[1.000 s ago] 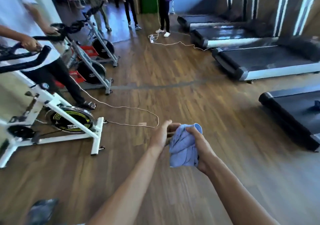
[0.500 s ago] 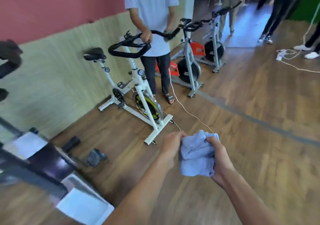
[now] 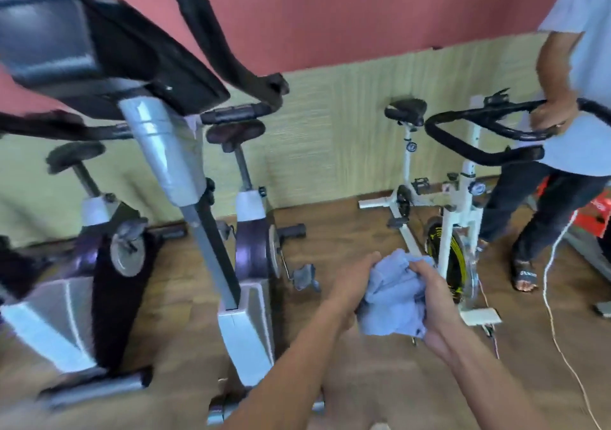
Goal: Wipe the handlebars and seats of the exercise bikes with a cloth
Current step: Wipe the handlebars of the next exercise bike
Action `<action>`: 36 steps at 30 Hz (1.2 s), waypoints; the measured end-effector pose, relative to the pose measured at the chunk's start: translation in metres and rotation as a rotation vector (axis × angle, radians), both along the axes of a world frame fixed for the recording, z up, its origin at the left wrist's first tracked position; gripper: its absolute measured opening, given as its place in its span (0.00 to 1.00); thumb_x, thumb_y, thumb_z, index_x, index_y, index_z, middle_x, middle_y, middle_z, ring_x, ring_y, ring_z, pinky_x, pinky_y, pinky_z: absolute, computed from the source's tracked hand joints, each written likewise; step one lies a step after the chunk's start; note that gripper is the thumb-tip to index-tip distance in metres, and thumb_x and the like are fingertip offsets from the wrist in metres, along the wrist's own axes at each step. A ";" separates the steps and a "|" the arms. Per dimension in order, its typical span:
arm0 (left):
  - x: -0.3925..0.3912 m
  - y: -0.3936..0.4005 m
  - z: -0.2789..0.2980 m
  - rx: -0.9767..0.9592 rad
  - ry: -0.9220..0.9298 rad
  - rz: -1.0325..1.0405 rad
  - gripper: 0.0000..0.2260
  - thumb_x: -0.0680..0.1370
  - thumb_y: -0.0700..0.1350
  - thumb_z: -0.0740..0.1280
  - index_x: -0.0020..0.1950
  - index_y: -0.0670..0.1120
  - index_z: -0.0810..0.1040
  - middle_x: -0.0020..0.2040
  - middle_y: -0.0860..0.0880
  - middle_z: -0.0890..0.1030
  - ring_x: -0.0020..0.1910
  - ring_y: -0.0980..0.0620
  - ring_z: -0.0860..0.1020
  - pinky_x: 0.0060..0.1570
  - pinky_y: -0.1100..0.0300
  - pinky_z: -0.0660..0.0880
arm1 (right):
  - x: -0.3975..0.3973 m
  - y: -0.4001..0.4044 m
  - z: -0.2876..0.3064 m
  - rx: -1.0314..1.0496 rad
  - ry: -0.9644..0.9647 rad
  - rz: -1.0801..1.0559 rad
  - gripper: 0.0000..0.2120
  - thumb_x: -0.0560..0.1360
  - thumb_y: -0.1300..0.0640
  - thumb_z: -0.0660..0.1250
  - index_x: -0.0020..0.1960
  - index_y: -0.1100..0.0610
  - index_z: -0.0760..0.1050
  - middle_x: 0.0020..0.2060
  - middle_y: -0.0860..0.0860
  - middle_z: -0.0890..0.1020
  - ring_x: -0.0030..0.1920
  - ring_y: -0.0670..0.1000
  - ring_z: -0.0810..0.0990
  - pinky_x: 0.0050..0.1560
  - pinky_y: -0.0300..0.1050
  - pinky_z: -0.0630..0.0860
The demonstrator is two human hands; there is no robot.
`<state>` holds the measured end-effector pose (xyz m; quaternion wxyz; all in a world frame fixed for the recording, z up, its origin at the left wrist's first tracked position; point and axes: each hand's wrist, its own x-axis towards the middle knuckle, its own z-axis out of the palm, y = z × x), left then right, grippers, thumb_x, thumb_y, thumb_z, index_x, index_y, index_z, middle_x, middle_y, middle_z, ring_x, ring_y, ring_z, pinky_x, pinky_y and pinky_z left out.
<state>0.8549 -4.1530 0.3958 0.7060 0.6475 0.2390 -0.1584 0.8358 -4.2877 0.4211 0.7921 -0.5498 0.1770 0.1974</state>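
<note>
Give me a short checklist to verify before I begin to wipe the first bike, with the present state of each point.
1. Cloth in hand: ok, left hand and right hand both grip it.
2. Cloth folded flat for wiping: not ok, it is bunched.
3. Nearest handlebar free: ok.
4. Its seat free: ok.
5. White bike's handlebar free: not ok, another person's hand holds it.
6. Cloth damp: cannot tell.

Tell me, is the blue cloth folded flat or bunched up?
Bunched up. The blue cloth is crumpled in uneven folds, gripped between the left hand and right hand.
</note>
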 end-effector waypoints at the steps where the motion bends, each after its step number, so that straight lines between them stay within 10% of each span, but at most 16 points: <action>1: 0.015 0.009 -0.001 0.033 0.006 0.027 0.15 0.74 0.60 0.71 0.42 0.49 0.84 0.44 0.51 0.86 0.43 0.52 0.82 0.48 0.60 0.78 | 0.014 0.008 0.006 0.022 0.005 0.056 0.12 0.81 0.49 0.64 0.48 0.56 0.81 0.44 0.60 0.85 0.42 0.58 0.86 0.47 0.54 0.81; 8: 0.080 0.057 0.022 0.039 0.008 0.201 0.14 0.82 0.55 0.63 0.42 0.51 0.81 0.41 0.51 0.83 0.44 0.51 0.82 0.47 0.62 0.77 | 0.113 0.055 0.023 0.021 -0.006 0.285 0.15 0.82 0.48 0.63 0.43 0.55 0.81 0.39 0.57 0.86 0.37 0.54 0.86 0.34 0.45 0.81; 15: 0.135 0.096 0.013 -0.095 -0.065 0.501 0.16 0.75 0.57 0.72 0.49 0.45 0.87 0.55 0.42 0.86 0.61 0.42 0.82 0.69 0.45 0.75 | 0.216 0.106 -0.002 -0.167 -0.049 0.453 0.22 0.86 0.55 0.57 0.35 0.62 0.71 0.33 0.59 0.77 0.27 0.43 0.80 0.34 0.36 0.77; 20: 0.192 0.115 0.015 -0.198 -0.165 0.655 0.09 0.74 0.54 0.72 0.50 0.51 0.87 0.48 0.51 0.87 0.48 0.53 0.86 0.51 0.57 0.81 | 0.293 0.137 0.000 -0.147 -0.097 0.614 0.17 0.74 0.40 0.70 0.49 0.54 0.81 0.50 0.60 0.86 0.49 0.59 0.86 0.49 0.56 0.83; 27: 0.269 0.137 0.018 -0.165 -0.186 0.807 0.27 0.68 0.55 0.75 0.62 0.41 0.83 0.62 0.40 0.83 0.65 0.40 0.80 0.72 0.42 0.71 | 0.393 0.176 0.011 -0.149 -0.103 0.759 0.12 0.76 0.44 0.69 0.39 0.50 0.82 0.42 0.53 0.85 0.45 0.56 0.84 0.44 0.51 0.78; 32: 0.315 0.170 0.012 -0.105 -0.170 0.933 0.23 0.66 0.55 0.76 0.57 0.44 0.85 0.56 0.43 0.86 0.59 0.40 0.83 0.66 0.38 0.76 | 0.451 0.218 0.009 -0.173 -0.249 0.824 0.14 0.84 0.55 0.60 0.41 0.53 0.77 0.41 0.55 0.81 0.39 0.52 0.79 0.45 0.48 0.77; 36: 0.353 0.208 0.012 -0.036 -0.208 1.059 0.24 0.63 0.53 0.77 0.56 0.45 0.83 0.52 0.44 0.87 0.53 0.42 0.85 0.57 0.45 0.82 | 0.489 0.266 0.014 -0.160 -0.253 0.886 0.14 0.79 0.43 0.65 0.46 0.52 0.78 0.46 0.56 0.83 0.44 0.55 0.81 0.56 0.56 0.78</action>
